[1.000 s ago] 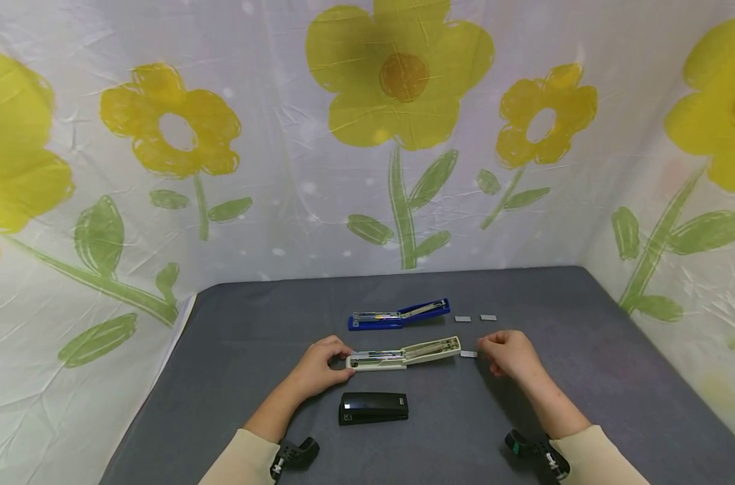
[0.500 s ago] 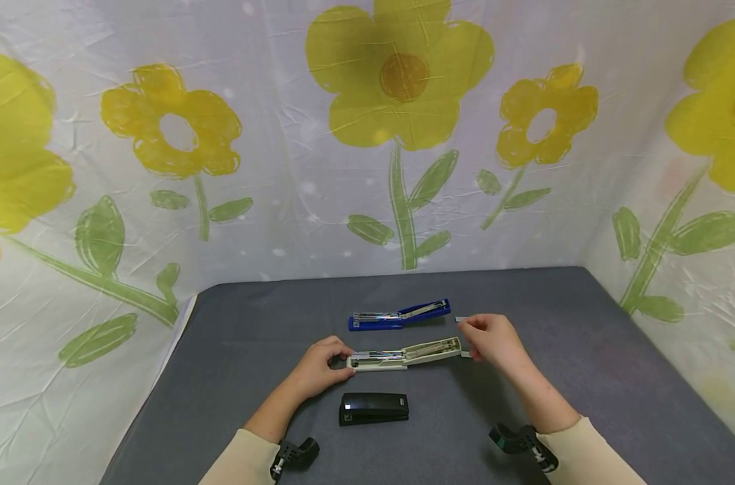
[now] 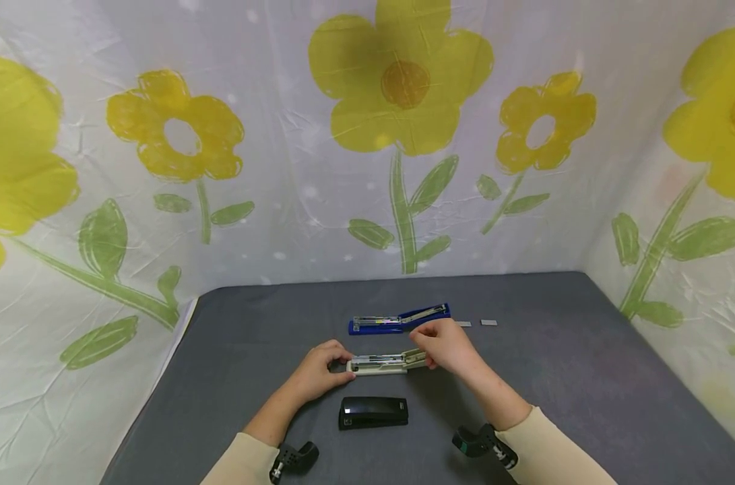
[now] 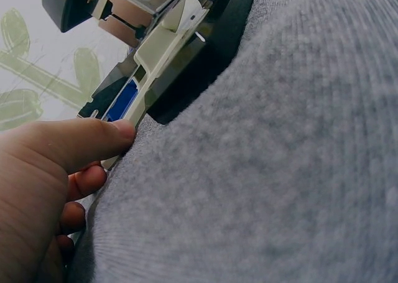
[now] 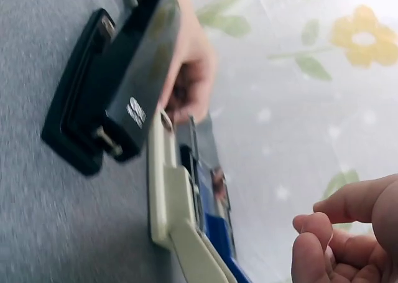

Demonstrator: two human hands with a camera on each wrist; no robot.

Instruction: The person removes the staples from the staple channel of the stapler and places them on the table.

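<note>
An opened cream stapler (image 3: 376, 370) lies on the table with its magazine exposed. My left hand (image 3: 321, 367) grips the stapler's left end between thumb and fingers; the left wrist view shows the thumb (image 4: 106, 137) on its edge. Over the cream stapler's raised right part is my right hand (image 3: 449, 347), its thumb and index finger pinched together, apparently on a small staple strip that the fingers mostly hide. Behind lies an opened blue stapler (image 3: 376, 329). Nearer to me stands a closed black stapler (image 3: 373, 414).
Two small grey staple strips, one partly beside the right hand (image 3: 465, 324) and a farther strip (image 3: 488, 322), lie right of the blue stapler. A flower-printed curtain (image 3: 282, 222) encloses the grey table (image 3: 270, 316). Both wrists carry black camera mounts.
My right hand has moved left from beside the staple strips to above the cream stapler, fingers still pinched. The left hand keeps its grip, and the staplers stay put.
</note>
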